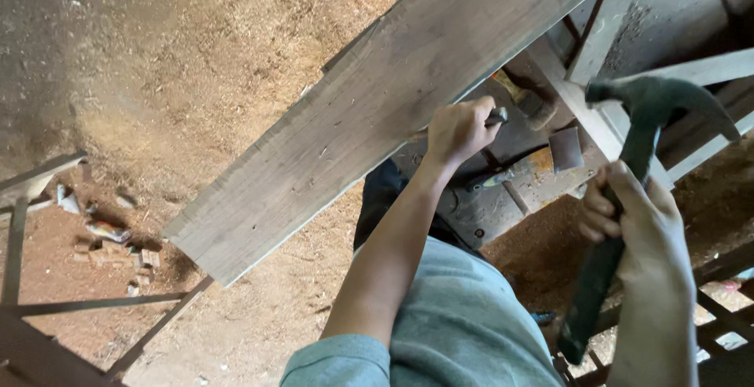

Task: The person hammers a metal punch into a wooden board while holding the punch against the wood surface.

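Sawdust covers the floor (196, 65) beneath a long plank (377, 112). Left hand (458, 130) pinches a small metal piece (496, 117) against the plank's edge; right hand (636, 218) grips a raised claw hammer (628, 183). A misjudged swing could strike the fingers, which sit close to the piece.
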